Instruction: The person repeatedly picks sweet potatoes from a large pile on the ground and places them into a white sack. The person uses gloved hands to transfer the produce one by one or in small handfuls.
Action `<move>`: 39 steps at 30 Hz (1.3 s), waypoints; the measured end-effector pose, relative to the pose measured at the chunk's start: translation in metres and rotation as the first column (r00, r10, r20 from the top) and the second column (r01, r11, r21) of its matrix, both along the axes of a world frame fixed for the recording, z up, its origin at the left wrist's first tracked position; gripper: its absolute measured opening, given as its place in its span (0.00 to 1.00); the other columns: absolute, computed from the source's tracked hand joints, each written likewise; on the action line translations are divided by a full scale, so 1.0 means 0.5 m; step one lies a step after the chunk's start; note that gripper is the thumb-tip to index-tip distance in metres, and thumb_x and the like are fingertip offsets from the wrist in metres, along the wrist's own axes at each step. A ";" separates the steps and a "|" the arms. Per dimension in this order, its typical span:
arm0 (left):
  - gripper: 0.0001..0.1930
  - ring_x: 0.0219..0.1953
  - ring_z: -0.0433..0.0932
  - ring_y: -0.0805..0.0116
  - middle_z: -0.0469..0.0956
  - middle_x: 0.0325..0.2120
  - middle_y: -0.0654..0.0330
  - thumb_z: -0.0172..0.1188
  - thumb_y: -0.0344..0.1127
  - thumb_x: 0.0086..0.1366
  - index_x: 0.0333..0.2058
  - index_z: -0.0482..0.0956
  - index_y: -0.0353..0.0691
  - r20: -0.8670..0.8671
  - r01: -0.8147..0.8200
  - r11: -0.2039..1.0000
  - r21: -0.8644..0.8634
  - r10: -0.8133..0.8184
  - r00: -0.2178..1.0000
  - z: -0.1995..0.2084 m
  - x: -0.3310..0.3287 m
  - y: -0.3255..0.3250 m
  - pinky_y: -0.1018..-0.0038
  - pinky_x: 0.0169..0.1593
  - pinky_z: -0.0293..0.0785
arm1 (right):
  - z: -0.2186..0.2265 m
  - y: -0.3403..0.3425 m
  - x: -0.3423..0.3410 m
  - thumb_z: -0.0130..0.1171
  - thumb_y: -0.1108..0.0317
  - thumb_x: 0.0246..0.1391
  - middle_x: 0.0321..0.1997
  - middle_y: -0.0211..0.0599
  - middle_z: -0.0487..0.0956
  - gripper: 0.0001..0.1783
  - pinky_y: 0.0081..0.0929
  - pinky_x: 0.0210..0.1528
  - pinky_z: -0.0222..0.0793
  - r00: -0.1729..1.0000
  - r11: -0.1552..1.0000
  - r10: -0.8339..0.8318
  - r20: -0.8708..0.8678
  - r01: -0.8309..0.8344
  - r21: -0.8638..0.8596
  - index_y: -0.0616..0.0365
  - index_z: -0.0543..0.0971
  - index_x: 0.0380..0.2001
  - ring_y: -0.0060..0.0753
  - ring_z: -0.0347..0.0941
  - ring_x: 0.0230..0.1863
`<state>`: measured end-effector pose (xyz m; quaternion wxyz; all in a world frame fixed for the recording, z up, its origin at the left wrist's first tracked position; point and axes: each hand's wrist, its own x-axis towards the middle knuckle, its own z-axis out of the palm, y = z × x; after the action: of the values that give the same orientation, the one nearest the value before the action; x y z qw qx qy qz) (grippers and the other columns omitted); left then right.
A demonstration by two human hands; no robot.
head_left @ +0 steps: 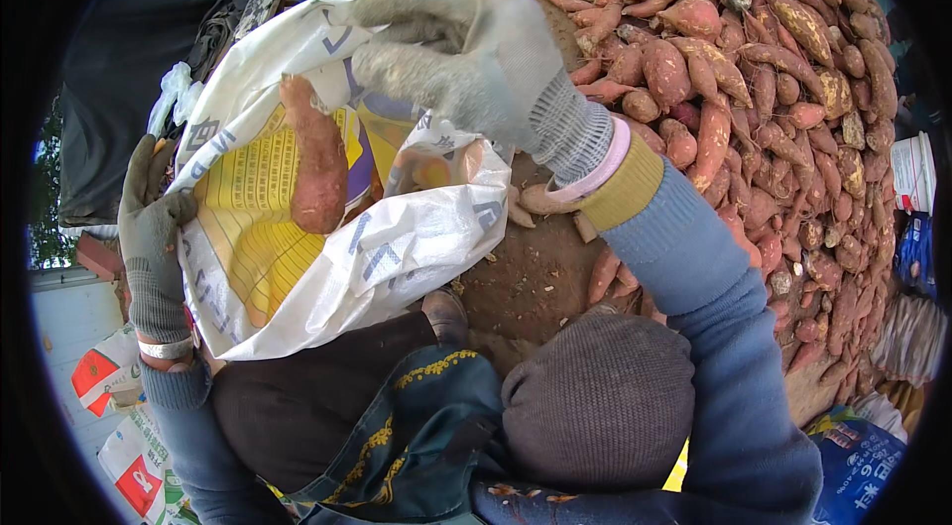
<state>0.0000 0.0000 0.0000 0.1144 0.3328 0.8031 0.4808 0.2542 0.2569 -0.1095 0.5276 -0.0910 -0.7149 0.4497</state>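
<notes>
Dirt floor [526, 277] below; our L hand [149, 233] grips bag [397, 267] rim; our R hand [486, 59], seemingly empty, fingers parted, is nearer: sweet potato [319, 163] is to its L, in bag mouth, axis twd us.

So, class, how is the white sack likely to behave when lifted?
Probably floppy: the sack is creased and its rim bends unevenly. Its walls look thin, so the material itself should be light for its size. Its smooth, slightly shiny outside might slip under a loose grip.
</notes>
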 end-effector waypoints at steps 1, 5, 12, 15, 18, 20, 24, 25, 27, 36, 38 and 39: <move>0.41 0.65 0.73 0.61 0.65 0.69 0.44 0.49 0.13 0.57 0.72 0.56 0.31 -0.014 0.065 0.997 0.028 -0.065 0.998 -0.001 -0.006 -0.016 0.77 0.58 0.78 | -0.028 0.040 0.010 0.70 0.55 0.58 0.45 0.37 0.86 0.23 0.24 0.45 0.80 0.976 0.938 0.156 -0.150 -0.195 -0.288 0.61 0.84 0.49 0.31 0.83 0.42; 0.38 0.67 0.71 0.57 0.64 0.68 0.41 0.47 0.16 0.60 0.71 0.55 0.29 0.034 -0.117 0.993 0.028 0.116 0.993 -0.008 -0.038 -0.048 0.73 0.64 0.76 | -0.120 0.226 0.046 0.65 0.56 0.61 0.59 0.46 0.80 0.26 0.29 0.50 0.80 0.996 0.931 -0.081 -0.037 0.063 -0.360 0.58 0.80 0.57 0.35 0.80 0.54; 0.38 0.67 0.70 0.56 0.65 0.68 0.42 0.49 0.18 0.60 0.71 0.55 0.29 0.044 -0.017 0.999 -0.037 0.018 0.999 -0.016 -0.042 -0.044 0.69 0.69 0.70 | -0.385 0.140 -0.066 0.69 0.50 0.54 0.74 0.52 0.62 0.48 0.59 0.67 0.66 -0.060 0.994 0.007 0.998 -0.106 -0.014 0.36 0.57 0.74 0.54 0.68 0.71; 0.39 0.66 0.71 0.57 0.66 0.67 0.42 0.50 0.19 0.59 0.71 0.56 0.29 0.042 -0.031 0.998 -0.058 0.034 0.999 -0.020 -0.040 -0.042 0.69 0.69 0.71 | -0.462 0.111 -0.064 0.65 0.52 0.58 0.71 0.52 0.65 0.41 0.67 0.66 0.64 -0.101 0.997 -0.063 0.993 0.029 0.066 0.40 0.62 0.71 0.56 0.66 0.71; 0.40 0.66 0.71 0.58 0.66 0.67 0.42 0.51 0.19 0.57 0.71 0.56 0.29 0.097 -0.027 0.999 -0.020 0.029 0.995 -0.007 -0.033 -0.043 0.70 0.68 0.71 | -0.488 0.150 -0.097 0.59 0.55 0.63 0.72 0.49 0.66 0.28 0.69 0.65 0.64 -0.100 0.998 -0.040 0.994 0.036 0.044 0.44 0.70 0.66 0.54 0.67 0.71; 0.41 0.66 0.71 0.58 0.66 0.67 0.42 0.52 0.20 0.57 0.71 0.56 0.29 0.080 0.011 1.000 -0.029 -0.008 0.997 -0.006 -0.032 -0.045 0.70 0.69 0.70 | -0.488 0.145 -0.100 0.60 0.55 0.62 0.72 0.47 0.65 0.29 0.65 0.67 0.64 -0.089 0.998 -0.022 0.996 0.054 0.026 0.44 0.71 0.66 0.53 0.66 0.72; 0.42 0.66 0.71 0.57 0.66 0.67 0.42 0.54 0.20 0.56 0.71 0.57 0.30 0.062 0.025 0.999 -0.032 -0.023 0.998 -0.009 -0.033 -0.038 0.70 0.68 0.70 | -0.437 0.131 -0.053 0.65 0.55 0.59 0.64 0.44 0.75 0.29 0.51 0.63 0.72 0.065 0.972 0.054 0.996 0.227 -0.068 0.47 0.75 0.62 0.49 0.72 0.67; 0.42 0.66 0.71 0.57 0.66 0.67 0.42 0.54 0.20 0.55 0.71 0.57 0.30 0.082 0.017 0.999 -0.030 -0.014 0.997 -0.012 -0.030 -0.039 0.70 0.68 0.70 | -0.421 0.145 -0.038 0.67 0.55 0.57 0.60 0.43 0.77 0.28 0.46 0.60 0.74 0.270 0.902 0.136 0.953 0.363 -0.232 0.48 0.77 0.60 0.48 0.75 0.64; 0.41 0.65 0.72 0.58 0.67 0.66 0.42 0.55 0.19 0.55 0.71 0.58 0.30 0.067 0.017 1.000 -0.019 -0.016 0.998 -0.018 -0.026 -0.032 0.72 0.67 0.72 | -0.380 0.180 -0.005 0.71 0.55 0.53 0.52 0.42 0.82 0.27 0.37 0.54 0.78 0.661 0.659 0.158 0.734 0.483 -0.577 0.49 0.80 0.55 0.45 0.80 0.58; 0.44 0.64 0.74 0.62 0.66 0.68 0.46 0.49 0.12 0.52 0.72 0.58 0.31 -0.009 -0.010 0.999 -0.052 0.009 1.000 -0.019 0.040 0.053 0.77 0.58 0.77 | -0.034 0.112 0.091 0.70 0.66 0.56 0.53 0.40 0.78 0.21 0.25 0.47 0.78 0.888 0.770 0.323 -0.326 -0.447 -0.455 0.59 0.79 0.51 0.30 0.78 0.48; 0.44 0.62 0.75 0.63 0.66 0.69 0.47 0.49 0.12 0.52 0.72 0.58 0.31 0.005 -0.001 0.998 -0.062 0.002 1.000 -0.009 0.061 0.068 0.78 0.56 0.78 | 0.009 0.022 0.049 0.73 0.67 0.50 0.53 0.39 0.80 0.19 0.30 0.55 0.77 0.959 0.954 0.225 -0.174 -0.253 -0.161 0.53 0.84 0.47 0.37 0.78 0.54; 0.44 0.62 0.76 0.63 0.66 0.69 0.48 0.49 0.12 0.52 0.72 0.58 0.31 0.012 -0.008 0.997 -0.077 0.009 1.000 -0.003 0.070 0.072 0.78 0.55 0.78 | 0.017 -0.013 0.023 0.73 0.67 0.49 0.55 0.39 0.78 0.20 0.32 0.58 0.76 0.979 0.986 0.143 -0.145 -0.128 0.110 0.51 0.84 0.48 0.41 0.77 0.58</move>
<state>0.0349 0.0362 -0.0013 0.1301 0.3218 0.8216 0.4522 0.2655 0.2505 -0.1009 0.5528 0.0191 -0.6987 0.4537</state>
